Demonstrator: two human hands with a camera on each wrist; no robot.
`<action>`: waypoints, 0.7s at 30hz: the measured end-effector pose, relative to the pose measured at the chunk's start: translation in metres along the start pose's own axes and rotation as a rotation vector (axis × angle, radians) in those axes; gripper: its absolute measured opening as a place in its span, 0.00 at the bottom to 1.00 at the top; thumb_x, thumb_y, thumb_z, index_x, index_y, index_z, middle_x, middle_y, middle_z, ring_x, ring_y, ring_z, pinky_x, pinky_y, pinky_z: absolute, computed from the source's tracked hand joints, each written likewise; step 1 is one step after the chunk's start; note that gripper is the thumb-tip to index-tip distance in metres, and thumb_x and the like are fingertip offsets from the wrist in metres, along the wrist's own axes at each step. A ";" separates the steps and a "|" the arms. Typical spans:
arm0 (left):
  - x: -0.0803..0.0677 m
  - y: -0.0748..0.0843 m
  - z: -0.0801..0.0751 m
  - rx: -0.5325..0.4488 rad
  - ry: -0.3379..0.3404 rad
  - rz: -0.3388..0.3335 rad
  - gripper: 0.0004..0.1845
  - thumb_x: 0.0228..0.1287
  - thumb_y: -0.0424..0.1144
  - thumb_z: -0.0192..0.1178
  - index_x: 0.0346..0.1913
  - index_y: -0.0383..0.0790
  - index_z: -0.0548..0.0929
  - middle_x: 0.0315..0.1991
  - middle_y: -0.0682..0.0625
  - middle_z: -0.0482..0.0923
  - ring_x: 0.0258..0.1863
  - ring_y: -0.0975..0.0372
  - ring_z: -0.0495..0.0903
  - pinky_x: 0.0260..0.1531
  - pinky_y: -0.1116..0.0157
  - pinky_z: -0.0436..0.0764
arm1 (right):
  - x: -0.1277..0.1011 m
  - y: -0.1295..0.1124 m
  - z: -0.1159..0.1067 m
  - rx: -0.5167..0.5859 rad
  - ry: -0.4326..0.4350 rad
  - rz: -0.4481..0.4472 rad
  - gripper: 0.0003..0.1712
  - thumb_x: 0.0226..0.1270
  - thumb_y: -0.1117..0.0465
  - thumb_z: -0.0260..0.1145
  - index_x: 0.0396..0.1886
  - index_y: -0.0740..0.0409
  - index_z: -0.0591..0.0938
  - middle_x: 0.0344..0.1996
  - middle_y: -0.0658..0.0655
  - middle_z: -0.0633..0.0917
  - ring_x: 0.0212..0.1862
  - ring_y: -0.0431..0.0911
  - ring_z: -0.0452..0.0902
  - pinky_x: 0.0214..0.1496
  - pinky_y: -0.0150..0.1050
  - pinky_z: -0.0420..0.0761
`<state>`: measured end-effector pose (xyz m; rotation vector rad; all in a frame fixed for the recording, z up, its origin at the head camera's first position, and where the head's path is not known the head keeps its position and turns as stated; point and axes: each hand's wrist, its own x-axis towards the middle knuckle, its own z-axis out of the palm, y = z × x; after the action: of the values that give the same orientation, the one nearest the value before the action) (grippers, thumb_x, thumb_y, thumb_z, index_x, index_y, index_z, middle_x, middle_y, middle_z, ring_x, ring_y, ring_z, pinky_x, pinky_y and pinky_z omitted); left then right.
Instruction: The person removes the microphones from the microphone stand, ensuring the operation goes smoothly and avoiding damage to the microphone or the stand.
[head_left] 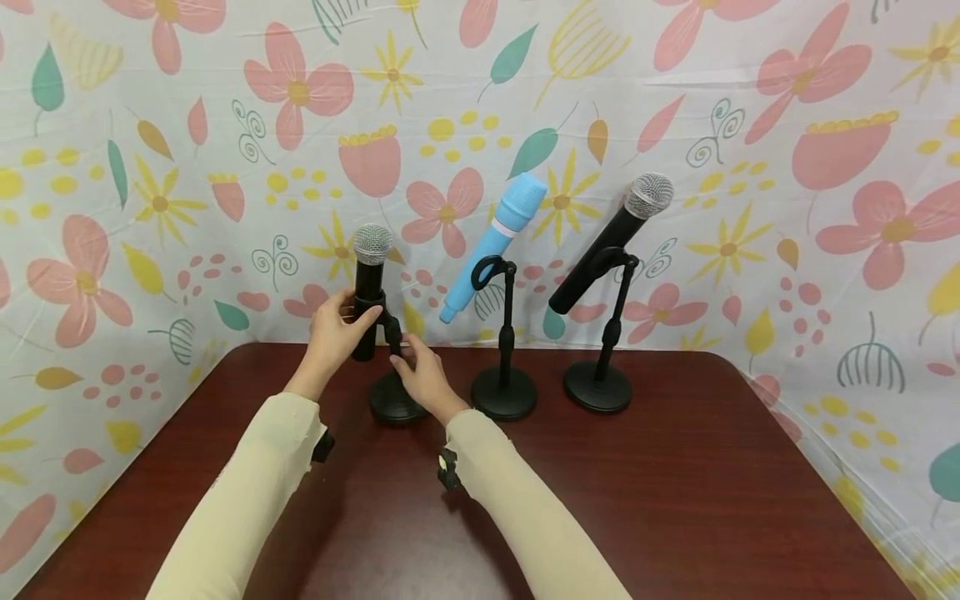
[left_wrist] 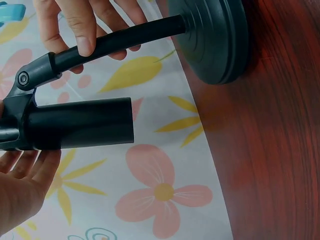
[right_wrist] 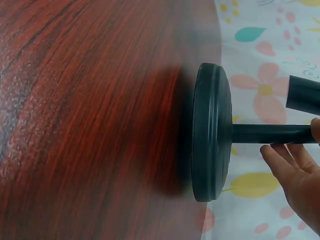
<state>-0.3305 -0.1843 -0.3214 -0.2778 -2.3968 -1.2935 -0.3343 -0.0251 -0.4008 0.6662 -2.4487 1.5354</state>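
A black microphone with a silver mesh head (head_left: 372,244) sits almost upright in the clip of the leftmost black desk stand (head_left: 396,402). My left hand (head_left: 335,335) grips the microphone and clip, with the thumb across the front; its fingers (left_wrist: 44,167) show against the far side of the clip in the left wrist view. Lower down, my right hand (head_left: 429,379) holds the stand's pole (right_wrist: 270,134) between thumb and fingers. The microphone's lower end (left_wrist: 95,122) hangs free beside the pole. The stand's round base (right_wrist: 211,132) is at the tabletop.
Just right of my hands, a light blue microphone (head_left: 491,250) leans in a second stand (head_left: 504,393). Another black microphone (head_left: 600,258) tilts in a third stand (head_left: 597,386). A flowered cloth (head_left: 825,250) hangs behind the dark red wooden table (head_left: 712,500).
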 end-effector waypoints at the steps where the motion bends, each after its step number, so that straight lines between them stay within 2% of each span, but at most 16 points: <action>1: -0.001 0.001 -0.001 0.000 0.003 0.001 0.30 0.66 0.46 0.62 0.65 0.32 0.70 0.55 0.33 0.75 0.53 0.43 0.77 0.53 0.49 0.77 | 0.000 -0.001 0.000 -0.003 -0.001 -0.002 0.18 0.74 0.61 0.57 0.61 0.55 0.72 0.50 0.61 0.82 0.52 0.51 0.80 0.51 0.42 0.80; 6: -0.005 0.005 -0.004 -0.017 0.006 0.002 0.30 0.65 0.44 0.63 0.65 0.32 0.70 0.55 0.33 0.76 0.53 0.44 0.77 0.53 0.50 0.77 | -0.003 -0.003 -0.001 -0.026 -0.011 -0.002 0.17 0.73 0.60 0.57 0.60 0.54 0.73 0.49 0.59 0.82 0.51 0.50 0.80 0.50 0.40 0.80; 12: -0.009 0.008 -0.005 -0.003 -0.018 -0.018 0.34 0.66 0.49 0.61 0.68 0.32 0.66 0.58 0.32 0.73 0.56 0.43 0.75 0.55 0.49 0.75 | -0.007 -0.004 -0.004 -0.017 -0.009 -0.011 0.16 0.73 0.59 0.58 0.58 0.52 0.74 0.49 0.57 0.83 0.50 0.48 0.80 0.49 0.40 0.80; 21: -0.019 0.019 -0.005 0.011 -0.037 -0.010 0.34 0.67 0.54 0.57 0.69 0.38 0.65 0.58 0.35 0.72 0.56 0.44 0.75 0.54 0.48 0.75 | -0.017 -0.004 -0.013 -0.027 0.012 -0.056 0.15 0.71 0.61 0.61 0.54 0.58 0.74 0.46 0.59 0.84 0.50 0.50 0.80 0.51 0.44 0.79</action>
<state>-0.3057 -0.1773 -0.3128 -0.2898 -2.4386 -1.2901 -0.3189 -0.0104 -0.3980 0.7116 -2.4164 1.4785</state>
